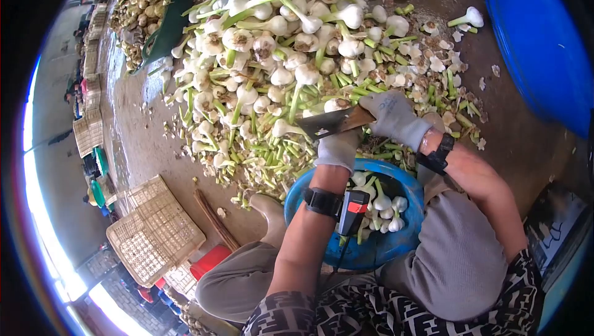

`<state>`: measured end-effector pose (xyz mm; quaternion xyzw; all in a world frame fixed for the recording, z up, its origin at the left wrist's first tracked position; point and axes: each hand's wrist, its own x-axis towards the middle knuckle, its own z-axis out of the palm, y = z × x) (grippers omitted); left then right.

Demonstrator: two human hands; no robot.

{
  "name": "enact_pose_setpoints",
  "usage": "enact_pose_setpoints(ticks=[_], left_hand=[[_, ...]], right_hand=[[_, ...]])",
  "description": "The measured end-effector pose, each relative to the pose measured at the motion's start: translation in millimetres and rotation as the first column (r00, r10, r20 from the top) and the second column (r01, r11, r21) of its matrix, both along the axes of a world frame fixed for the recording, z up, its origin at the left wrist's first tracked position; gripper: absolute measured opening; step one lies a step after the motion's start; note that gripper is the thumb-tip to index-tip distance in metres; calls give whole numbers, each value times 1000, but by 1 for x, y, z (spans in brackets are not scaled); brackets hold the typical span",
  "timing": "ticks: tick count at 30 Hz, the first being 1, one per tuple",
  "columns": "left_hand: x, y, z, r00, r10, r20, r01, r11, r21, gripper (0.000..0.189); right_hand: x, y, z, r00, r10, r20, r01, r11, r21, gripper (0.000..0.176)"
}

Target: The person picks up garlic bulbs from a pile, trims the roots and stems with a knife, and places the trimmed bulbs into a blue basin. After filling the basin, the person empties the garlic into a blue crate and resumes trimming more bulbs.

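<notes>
Gripping the wooden-handled cleaver (327, 124) in the right hand (391, 117), likely for firm control | left hand (338, 151) close under it, fingers hidden, so its grip cannot be told | garlic heap (278, 57) on floor (145, 135) just ahead, seemingly for easy reach | blue basin (411, 231) between the legs (455, 255), holding bulbs (383, 202), probably set near for the same reason

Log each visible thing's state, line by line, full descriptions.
Broad metal knife with wooden handle: held, blade bare
Grey-gloved right hand: closed on the knife handle
Grey-gloved left hand: partly behind the blade, grip unclear
White green-stemmed garlic bulbs: mostly heaped
Round blue plastic tub: partly filled with bulbs
Cut green stem pieces: scattered
Beige perforated plastic crate: contents unclear
</notes>
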<state>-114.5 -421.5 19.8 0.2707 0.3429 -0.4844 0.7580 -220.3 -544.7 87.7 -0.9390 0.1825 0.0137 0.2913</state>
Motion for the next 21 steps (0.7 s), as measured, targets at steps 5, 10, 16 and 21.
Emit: enact_pose_setpoints(ticks=[5,10,16,21], left_hand=[[-6,3,9,993,74,-97,-74,997,5,22],[-3,19,74,398,-470,788,494,833,248,11],[31,43,117,-142,-715,685,851,266,454,33],[94,51,18,-150,-926,345,382,268,884,27]], right_hand=[[-11,-10,-12,999,-27,42,24,998,58,21],[-29,-36,-40,895,-274,-353,313,948,58,25],[-31,-52,-6,841,-379,-386,390,919,-53,29],[-23,-31,-31,862,-213,-460,231,973,-17,26]])
